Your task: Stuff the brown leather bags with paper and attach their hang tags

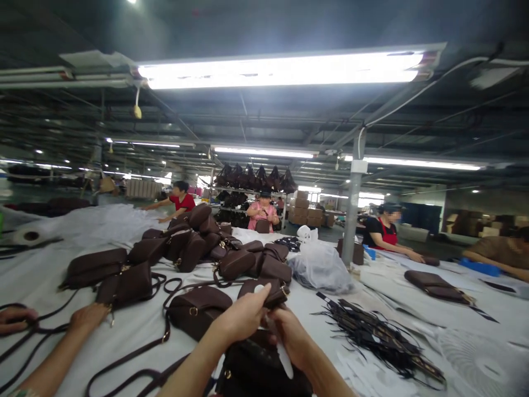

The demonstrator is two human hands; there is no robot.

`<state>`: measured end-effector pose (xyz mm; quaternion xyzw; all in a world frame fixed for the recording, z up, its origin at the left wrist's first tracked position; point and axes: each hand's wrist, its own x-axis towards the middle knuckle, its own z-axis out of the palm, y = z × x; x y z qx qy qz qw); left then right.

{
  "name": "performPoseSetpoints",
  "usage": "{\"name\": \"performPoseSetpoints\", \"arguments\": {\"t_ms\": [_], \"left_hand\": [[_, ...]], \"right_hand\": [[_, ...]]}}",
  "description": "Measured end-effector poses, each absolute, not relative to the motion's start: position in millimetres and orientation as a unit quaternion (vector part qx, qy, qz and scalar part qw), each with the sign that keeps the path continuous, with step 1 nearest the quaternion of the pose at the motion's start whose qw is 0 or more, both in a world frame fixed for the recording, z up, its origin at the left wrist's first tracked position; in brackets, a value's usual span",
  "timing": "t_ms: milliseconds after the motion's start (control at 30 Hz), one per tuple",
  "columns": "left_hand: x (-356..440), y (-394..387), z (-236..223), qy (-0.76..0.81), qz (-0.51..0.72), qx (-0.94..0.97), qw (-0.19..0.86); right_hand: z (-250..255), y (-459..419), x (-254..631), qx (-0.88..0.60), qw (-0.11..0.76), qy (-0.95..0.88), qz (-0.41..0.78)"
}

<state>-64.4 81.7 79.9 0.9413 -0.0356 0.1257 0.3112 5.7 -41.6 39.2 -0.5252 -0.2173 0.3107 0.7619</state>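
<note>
My left hand (248,315) and my right hand (291,333) meet in front of me over a dark brown bag (256,369). A narrow white flat piece (282,353) with a rounded end sticks out of my right hand, whose fingers are closed round it; its exact kind is unclear. My left hand is closed too, thumb stretched along the top, and what it grips is hidden. Just beyond my fingers lies another brown bag (264,289). Left of my forearm sits a brown shoulder bag (200,309) with a gold ring and a long strap (132,361).
A co-worker's hand (88,315) touches a bag (126,284) at the left. Brown bags (185,248) are heaped mid-table. On the right are black straps (376,336), a clear plastic bag (320,267) and a grey post (352,215). Several people work around the white table.
</note>
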Motion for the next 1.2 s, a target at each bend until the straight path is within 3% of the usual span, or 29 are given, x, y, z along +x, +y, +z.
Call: {"name": "performPoseSetpoints", "arguments": {"t_ms": [100,200,333,533,700,833,1033,1133,1200], "left_hand": [[-56.9,76.7,70.5,0.015,0.128,0.968,0.218],[-46.2,69.9,59.5,0.026,0.161,0.964,0.209],[-43.7,65.9,53.3,0.003,0.187,0.944,0.27],[-49.9,69.2,49.9,-0.009,0.246,0.865,0.436],[-36.6,71.6,41.3,0.034,0.32,0.826,0.463],[-28.0,73.9,38.7,0.081,0.33,0.836,0.43],[-28.9,71.2,44.1,0.079,0.344,0.876,0.33],[-30.5,64.8,45.3,0.047,0.366,0.877,0.307],[-31.4,60.9,44.8,0.032,0.376,0.869,0.321]], "right_hand": [[36.0,-40.8,1.4,-0.485,0.771,-0.242,0.335],[32.5,-31.3,0.4,-0.489,0.802,-0.21,0.271],[28.5,-16.0,5.5,-0.476,0.841,-0.136,0.218],[26.1,-10.2,8.3,-0.427,0.866,-0.094,0.245],[28.0,-4.3,6.2,-0.437,0.862,-0.108,0.233],[32.7,-11.5,6.5,-0.514,0.821,-0.167,0.184],[24.5,-47.2,1.2,-0.687,0.668,-0.24,0.155],[23.3,-65.0,-8.0,-0.715,0.647,-0.262,0.047],[27.4,-75.0,-12.5,-0.689,0.657,-0.303,0.046]]}}
